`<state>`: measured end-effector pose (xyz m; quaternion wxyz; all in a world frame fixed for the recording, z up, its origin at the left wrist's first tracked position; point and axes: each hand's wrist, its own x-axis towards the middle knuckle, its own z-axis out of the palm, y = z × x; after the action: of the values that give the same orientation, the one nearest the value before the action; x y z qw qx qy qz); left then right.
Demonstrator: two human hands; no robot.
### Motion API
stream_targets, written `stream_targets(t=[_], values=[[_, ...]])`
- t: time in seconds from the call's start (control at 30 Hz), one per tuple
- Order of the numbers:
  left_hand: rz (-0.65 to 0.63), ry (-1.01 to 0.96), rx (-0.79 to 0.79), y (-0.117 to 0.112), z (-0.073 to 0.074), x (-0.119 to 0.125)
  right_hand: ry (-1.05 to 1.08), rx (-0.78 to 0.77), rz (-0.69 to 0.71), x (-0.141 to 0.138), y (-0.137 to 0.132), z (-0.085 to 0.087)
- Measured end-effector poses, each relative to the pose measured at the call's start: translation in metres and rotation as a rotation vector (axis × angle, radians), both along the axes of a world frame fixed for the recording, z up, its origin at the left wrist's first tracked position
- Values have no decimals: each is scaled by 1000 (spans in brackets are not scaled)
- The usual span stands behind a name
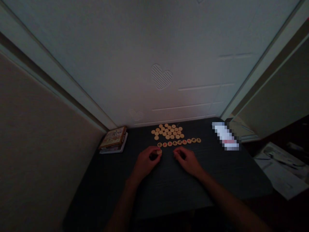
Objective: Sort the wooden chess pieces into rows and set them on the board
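Observation:
Between the thumb and fingers of my left hand is a round wooden Chinese chess piece, just below the left end of a row. That row of chess pieces lies face up, with red and black characters showing. My right hand rests to the right, fingers curled together in a pinch below the row's middle; whether anything is in them I cannot make out. Behind the row, a loose cluster of chess pieces shows plain pale tops.
A dark table carries everything, against a white panel with embossed hearts. A box sits on a white book at the table's back left. On the right lies a blurred-out bright object. Papers are beyond the right edge.

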<state>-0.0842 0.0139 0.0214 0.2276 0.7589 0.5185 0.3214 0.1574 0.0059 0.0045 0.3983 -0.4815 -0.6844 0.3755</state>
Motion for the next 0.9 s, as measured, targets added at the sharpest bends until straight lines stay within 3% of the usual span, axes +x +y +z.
stream_targets(t=[0.17,0.37,0.5,0.9], values=[[-68,-214,-98,2,9,39,72,76,-60,0,2,-6],[-118,-517,-348,0,-10,58,92,129,-10,2,2,-4],[-77,-544,-399,-4,-17,58,56,140,15,1,1,-1],[-45,-524,-352,-3,-19,62,37,92,-17,0,0,-2]])
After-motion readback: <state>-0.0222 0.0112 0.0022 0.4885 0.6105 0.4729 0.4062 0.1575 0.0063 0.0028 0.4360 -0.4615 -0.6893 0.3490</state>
